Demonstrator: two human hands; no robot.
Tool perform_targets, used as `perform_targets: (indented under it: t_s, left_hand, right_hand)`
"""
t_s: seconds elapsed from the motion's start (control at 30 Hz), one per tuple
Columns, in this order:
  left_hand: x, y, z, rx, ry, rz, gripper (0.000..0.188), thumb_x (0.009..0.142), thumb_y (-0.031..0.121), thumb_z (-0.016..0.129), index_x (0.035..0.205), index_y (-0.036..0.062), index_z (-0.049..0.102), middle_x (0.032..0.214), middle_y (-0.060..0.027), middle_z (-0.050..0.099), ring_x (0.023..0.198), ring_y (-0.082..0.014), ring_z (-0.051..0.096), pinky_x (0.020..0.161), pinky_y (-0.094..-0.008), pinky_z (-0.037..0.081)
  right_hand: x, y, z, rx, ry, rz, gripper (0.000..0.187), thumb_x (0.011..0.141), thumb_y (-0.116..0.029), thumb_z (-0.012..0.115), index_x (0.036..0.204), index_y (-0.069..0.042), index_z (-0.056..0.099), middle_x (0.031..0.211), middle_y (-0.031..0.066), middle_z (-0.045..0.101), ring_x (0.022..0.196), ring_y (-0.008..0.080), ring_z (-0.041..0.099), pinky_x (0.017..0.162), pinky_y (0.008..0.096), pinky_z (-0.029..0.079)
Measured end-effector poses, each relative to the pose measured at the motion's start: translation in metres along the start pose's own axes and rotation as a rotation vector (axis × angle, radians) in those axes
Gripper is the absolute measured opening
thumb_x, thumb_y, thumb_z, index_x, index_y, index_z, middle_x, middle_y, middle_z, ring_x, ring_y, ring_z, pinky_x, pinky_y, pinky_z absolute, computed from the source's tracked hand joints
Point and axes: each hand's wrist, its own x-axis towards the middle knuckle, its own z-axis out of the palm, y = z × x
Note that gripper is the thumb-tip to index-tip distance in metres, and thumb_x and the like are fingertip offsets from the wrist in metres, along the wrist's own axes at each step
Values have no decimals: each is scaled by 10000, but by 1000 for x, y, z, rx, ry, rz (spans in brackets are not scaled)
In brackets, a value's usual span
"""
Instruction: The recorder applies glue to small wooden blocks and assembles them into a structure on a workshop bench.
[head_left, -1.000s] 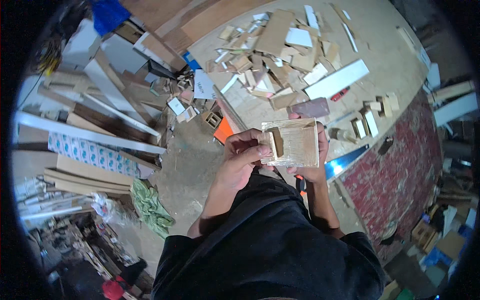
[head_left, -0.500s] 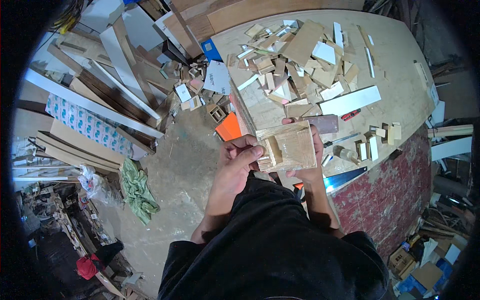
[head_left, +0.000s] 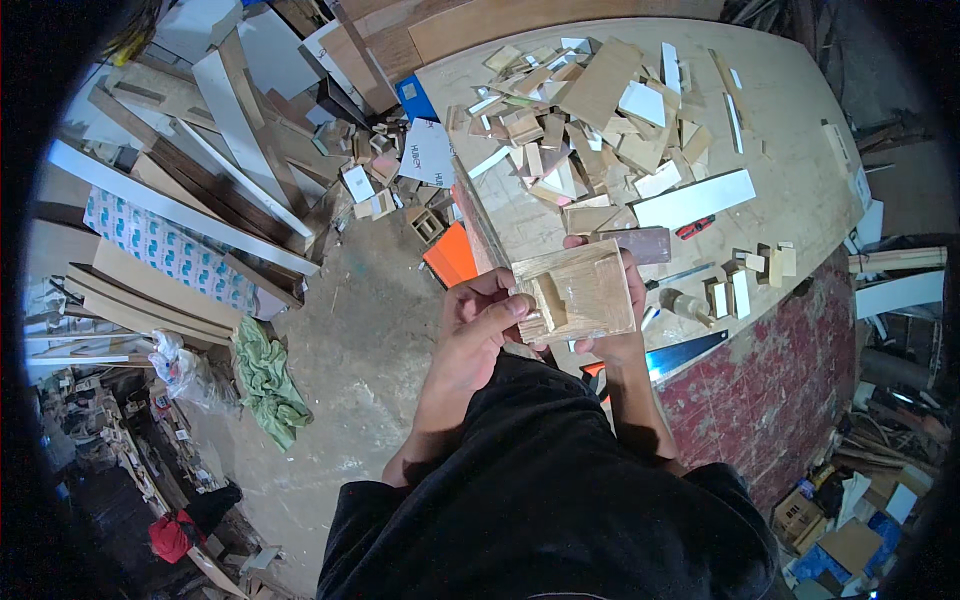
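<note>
Across the left and lower-left of the head view spreads a stained concrete floor [head_left: 340, 330]; to the upper right extends a pale wooden tabletop [head_left: 790, 110], with a scuffed dark red surface [head_left: 770, 380] beyond its right edge. On the tabletop lies a loose heap of wood offcuts [head_left: 610, 110], plain and white-faced pieces mixed. A long white board [head_left: 180, 205] slants across the lumber at the left, and a crumpled green cloth [head_left: 268, 385] rests on the floor below it. A handsaw [head_left: 688, 354] lies near the tabletop's edge, just right of the person's right wrist; a white rectangular board [head_left: 695, 200] borders the heap.

In front of the person's torso, a small rectangular wooden panel [head_left: 595, 290] is held up between both hands, its grained face turned to the camera. The left hand [head_left: 472, 330] is clamped on the panel's left side, its thumb pressing near a narrow wooden strip [head_left: 552, 302]; whether the strip is fixed there, I cannot tell. The right hand [head_left: 622, 345] grips the right side, its fingers partly hidden behind the panel. Just beyond sits a brownish rectangular block [head_left: 645, 246], then a clear bottle [head_left: 690, 308] and a red-handled tool [head_left: 695, 228].
</note>
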Motion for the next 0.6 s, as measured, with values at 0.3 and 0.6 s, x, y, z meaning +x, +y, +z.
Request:
perform_targets:
  t_s: [0.3, 0.6]
  left_hand:
    - [4, -3, -13, 52, -36, 14, 164, 817, 72, 637, 910, -59, 604, 812, -109, 660, 672, -152, 654, 568, -302, 575]
    - [13, 14, -9, 59, -71, -22, 178, 819, 82, 648, 937, -45, 605, 835, -110, 665, 703, -145, 659, 571, -287, 580]
  right_hand:
    - [0, 3, 3, -14, 34, 55, 927, 391, -300, 965, 1142, -68, 475, 1304, 152, 492, 1243, 244, 459, 1039, 409, 397]
    - [4, 3, 12, -56, 95, 46, 961, 443, -307, 951, 1212, -47, 437, 1321, 162, 470, 1230, 250, 463, 1030, 412, 393]
